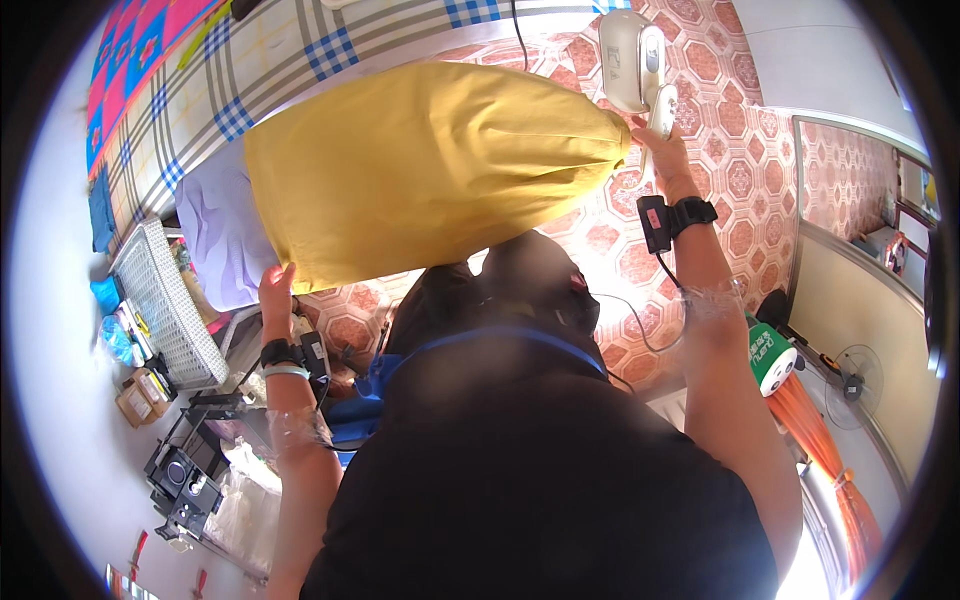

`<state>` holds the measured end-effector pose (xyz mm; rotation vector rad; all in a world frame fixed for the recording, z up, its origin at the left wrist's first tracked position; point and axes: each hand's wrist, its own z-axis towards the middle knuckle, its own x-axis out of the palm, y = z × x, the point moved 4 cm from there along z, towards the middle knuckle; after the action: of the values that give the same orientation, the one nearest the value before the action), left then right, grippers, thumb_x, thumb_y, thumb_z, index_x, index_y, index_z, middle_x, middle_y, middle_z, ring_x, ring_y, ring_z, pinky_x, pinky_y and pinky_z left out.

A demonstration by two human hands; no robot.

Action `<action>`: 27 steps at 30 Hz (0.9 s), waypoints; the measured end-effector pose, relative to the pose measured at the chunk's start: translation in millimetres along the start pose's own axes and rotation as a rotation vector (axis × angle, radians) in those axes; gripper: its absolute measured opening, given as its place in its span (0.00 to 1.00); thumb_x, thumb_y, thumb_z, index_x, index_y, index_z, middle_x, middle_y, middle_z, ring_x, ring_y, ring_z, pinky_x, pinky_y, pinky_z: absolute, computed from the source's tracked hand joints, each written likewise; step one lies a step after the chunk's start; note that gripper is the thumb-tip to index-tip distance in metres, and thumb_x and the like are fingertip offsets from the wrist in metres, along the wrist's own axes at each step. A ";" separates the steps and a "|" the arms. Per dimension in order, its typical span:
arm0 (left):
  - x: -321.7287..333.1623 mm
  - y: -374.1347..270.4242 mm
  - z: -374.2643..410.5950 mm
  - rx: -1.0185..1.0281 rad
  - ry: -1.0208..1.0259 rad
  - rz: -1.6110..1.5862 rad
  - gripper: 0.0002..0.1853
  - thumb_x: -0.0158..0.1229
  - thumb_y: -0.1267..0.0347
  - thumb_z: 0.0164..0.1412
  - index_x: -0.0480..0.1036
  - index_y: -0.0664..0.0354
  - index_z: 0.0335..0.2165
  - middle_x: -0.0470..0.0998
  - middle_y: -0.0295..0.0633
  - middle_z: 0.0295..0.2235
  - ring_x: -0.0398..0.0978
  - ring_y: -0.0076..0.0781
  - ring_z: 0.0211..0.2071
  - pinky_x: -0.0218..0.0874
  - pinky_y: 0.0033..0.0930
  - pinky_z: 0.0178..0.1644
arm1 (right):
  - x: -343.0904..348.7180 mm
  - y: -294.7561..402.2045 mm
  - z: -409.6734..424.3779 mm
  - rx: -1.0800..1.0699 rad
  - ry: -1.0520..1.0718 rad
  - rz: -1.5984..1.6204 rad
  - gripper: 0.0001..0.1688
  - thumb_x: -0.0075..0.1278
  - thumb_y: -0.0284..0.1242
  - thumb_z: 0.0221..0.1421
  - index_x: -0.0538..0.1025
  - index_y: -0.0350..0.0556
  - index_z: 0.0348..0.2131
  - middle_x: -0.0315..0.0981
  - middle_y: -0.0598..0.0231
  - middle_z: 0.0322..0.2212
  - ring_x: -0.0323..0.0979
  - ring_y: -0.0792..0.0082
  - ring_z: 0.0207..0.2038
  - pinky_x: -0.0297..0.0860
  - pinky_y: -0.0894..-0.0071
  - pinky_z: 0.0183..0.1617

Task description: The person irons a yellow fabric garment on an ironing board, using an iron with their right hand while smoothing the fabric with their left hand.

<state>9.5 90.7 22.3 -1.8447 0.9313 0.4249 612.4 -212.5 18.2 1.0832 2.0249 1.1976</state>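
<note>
A mustard-yellow cloth [420, 172] lies over a long board with a rounded right end, lightly creased near that end. Lavender fabric [225, 225] shows past its left edge. My left hand [277, 289] pinches the yellow cloth at its near left corner. At the rounded tip, the fingers of my right hand [666, 154] touch the cloth's gathered edge; whether they grip it cannot be told. Just beyond that hand is a white appliance handle [663, 111], beside a cream-coloured appliance body [628, 64] that looks like a garment steamer or iron.
A bed with a checked sheet [277, 82] runs along the far side. A white woven basket [169, 300] stands at left. Patterned tiles [739, 187] cover the floor. A cable [637, 330] trails by my right arm, near a green container [771, 356] and a fan [853, 386].
</note>
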 end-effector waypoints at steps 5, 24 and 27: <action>-0.5 10.4 -9.9 -0.221 0.209 -0.243 0.13 0.55 0.65 0.52 0.69 0.62 0.34 0.73 0.36 0.29 0.68 0.23 0.33 0.58 0.26 0.39 | 17.6 -8.2 -2.8 -0.002 -0.127 -0.550 0.28 0.57 0.33 0.31 0.72 0.40 0.36 0.73 0.58 0.32 0.71 0.69 0.32 0.66 0.70 0.38; -42.2 -75.6 116.0 -0.086 0.002 -0.106 0.28 0.50 0.51 0.52 0.65 0.59 0.45 0.70 0.39 0.38 0.66 0.27 0.38 0.56 0.32 0.41 | 68.8 76.0 46.1 -0.105 -0.021 -0.230 0.22 0.59 0.27 0.38 0.70 0.37 0.36 0.69 0.65 0.25 0.67 0.75 0.24 0.64 0.76 0.25; -38.1 -40.9 95.6 -0.245 0.021 -0.222 0.33 0.46 0.45 0.52 0.60 0.57 0.48 0.70 0.41 0.41 0.66 0.29 0.42 0.54 0.33 0.41 | 56.4 56.1 35.0 0.030 0.053 -0.380 0.27 0.60 0.30 0.36 0.69 0.35 0.38 0.70 0.64 0.28 0.66 0.74 0.27 0.64 0.73 0.29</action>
<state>26.7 199.9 28.8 -2.1526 0.7015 0.3952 629.9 -133.3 49.2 0.6424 2.1703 1.0082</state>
